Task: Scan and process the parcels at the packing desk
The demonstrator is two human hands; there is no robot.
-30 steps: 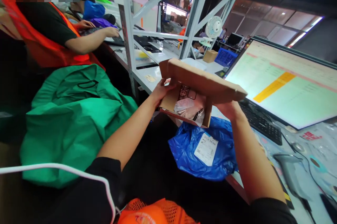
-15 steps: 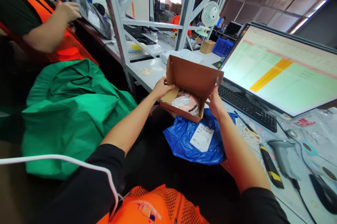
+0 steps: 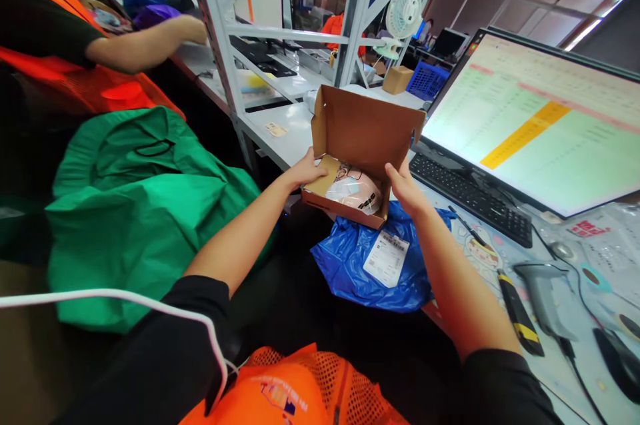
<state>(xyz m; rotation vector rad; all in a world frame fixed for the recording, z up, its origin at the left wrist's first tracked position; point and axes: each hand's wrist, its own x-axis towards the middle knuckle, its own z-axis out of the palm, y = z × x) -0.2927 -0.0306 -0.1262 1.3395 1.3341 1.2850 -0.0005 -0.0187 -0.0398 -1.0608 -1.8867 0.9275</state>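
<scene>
Brown cardboard makes up the lidded box [image 3: 369, 128], held open between two bare hands: the left hand [image 3: 303, 172] grasps its left side, thumb laid on an inner flap, while the right hand [image 3: 404, 190] grasps its right side near the raised lid, some fingers hidden from view. Inside the box lies a pale pink item [image 3: 356, 192] in clear plastic, touched by neither hand. The box looks light and fairly stiff, though its lid would likely bend if used as a handle; the side walls, low down, appear the surer hold. The wrapped item's film is probably slippery, so its body promises better purchase than loose plastic; whether it is soft or fragile cannot be told. Just on the near side of the box, a crumpled blue plastic bag [image 3: 343, 268] bears a white label [image 3: 387, 258]. Right of the box stand a keyboard [image 3: 473, 202] and a lit monitor [image 3: 535, 125]; well to its left slumps a green sack [image 3: 135, 225].
</scene>
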